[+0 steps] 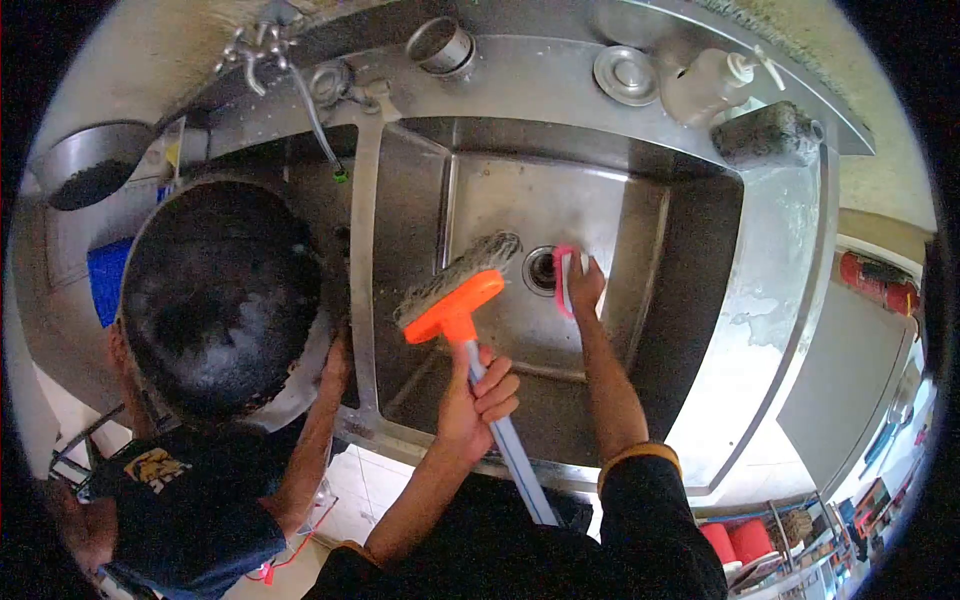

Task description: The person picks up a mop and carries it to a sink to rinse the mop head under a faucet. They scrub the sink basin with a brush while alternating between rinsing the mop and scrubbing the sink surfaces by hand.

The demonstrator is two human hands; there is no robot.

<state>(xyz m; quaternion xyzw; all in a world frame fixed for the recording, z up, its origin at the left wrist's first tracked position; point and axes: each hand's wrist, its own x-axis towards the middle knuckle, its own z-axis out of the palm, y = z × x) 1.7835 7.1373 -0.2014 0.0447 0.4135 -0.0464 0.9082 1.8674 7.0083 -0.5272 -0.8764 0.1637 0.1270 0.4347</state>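
My left hand (478, 402) is wrapped round the pale grey handle of a long-handled brush (458, 312). Its orange head carries grey, matted bristles and is held over the left side of the steel sink basin (640, 240). Down by the drain (540, 270), my right hand (585, 286) grips a pink-and-white scrub brush (563, 284). That brush is beside the drain's right edge; whether its bristles touch the basin floor is hard to see.
At left, a co-worker's hands (338, 362) hold a large blackened wok (220, 300) over the neighbouring basin. A faucet (262, 50) with a hose stands behind. Along the back ledge are a steel cup (440, 46), a round lid (626, 76), a pump bottle (708, 86) and a dark container (765, 136).
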